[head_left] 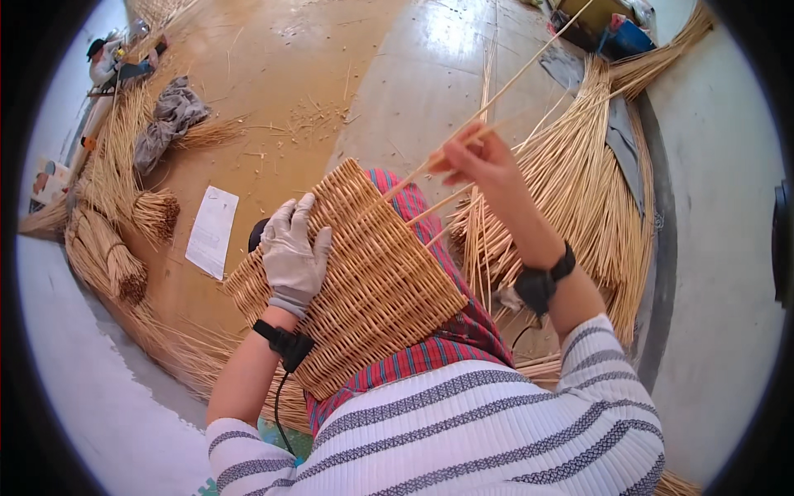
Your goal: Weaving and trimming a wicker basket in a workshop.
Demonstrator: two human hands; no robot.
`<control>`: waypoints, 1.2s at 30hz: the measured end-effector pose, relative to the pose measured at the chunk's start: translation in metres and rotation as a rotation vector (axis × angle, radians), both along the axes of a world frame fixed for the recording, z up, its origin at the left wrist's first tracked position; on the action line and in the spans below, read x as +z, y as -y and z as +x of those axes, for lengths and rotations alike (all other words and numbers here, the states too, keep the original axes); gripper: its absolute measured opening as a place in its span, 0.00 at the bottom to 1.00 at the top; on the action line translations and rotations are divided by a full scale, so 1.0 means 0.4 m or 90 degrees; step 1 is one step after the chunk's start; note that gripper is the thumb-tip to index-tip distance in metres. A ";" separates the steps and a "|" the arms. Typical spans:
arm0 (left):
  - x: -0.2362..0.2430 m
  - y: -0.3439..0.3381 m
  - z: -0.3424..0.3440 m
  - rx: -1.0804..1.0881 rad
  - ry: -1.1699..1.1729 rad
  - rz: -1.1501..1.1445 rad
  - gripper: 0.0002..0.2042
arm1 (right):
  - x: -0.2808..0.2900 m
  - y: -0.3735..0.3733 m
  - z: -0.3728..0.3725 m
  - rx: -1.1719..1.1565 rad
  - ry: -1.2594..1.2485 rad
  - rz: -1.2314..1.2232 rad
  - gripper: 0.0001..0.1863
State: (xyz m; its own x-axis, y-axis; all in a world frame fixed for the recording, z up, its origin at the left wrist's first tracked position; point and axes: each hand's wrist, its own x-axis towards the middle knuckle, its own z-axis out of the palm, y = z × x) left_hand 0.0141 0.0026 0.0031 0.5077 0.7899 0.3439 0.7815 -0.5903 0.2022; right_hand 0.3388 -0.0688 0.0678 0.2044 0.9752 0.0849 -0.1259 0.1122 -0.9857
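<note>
A woven wicker panel [372,281] lies tilted across my lap on a red checked cloth [463,326]. My left hand [294,252], in a grey glove, lies flat on the panel's upper left part, fingers spread. My right hand [475,161], bare, is raised above the panel's far edge and pinches a long thin willow rod [513,83] that runs up toward the top right. Further rods stick out of the panel's far edge beneath that hand.
A big fan of loose willow rods [579,182] lies on the floor to the right. Tied bundles [124,240] lie at the left, with a grey rag [169,116] and a white sheet of paper [211,231]. Another person [107,58] sits far back left.
</note>
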 end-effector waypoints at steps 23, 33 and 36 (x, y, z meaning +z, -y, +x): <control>0.010 0.001 -0.018 -0.038 0.071 -0.043 0.30 | -0.027 -0.167 0.096 -0.068 -0.069 -0.143 0.11; 0.010 0.002 -0.026 -0.038 0.072 -0.043 0.29 | -0.039 -0.164 0.117 -0.075 -0.096 -0.142 0.10; 0.003 0.002 -0.022 -0.036 0.081 -0.045 0.29 | -0.040 -0.166 0.122 -0.091 -0.102 -0.141 0.10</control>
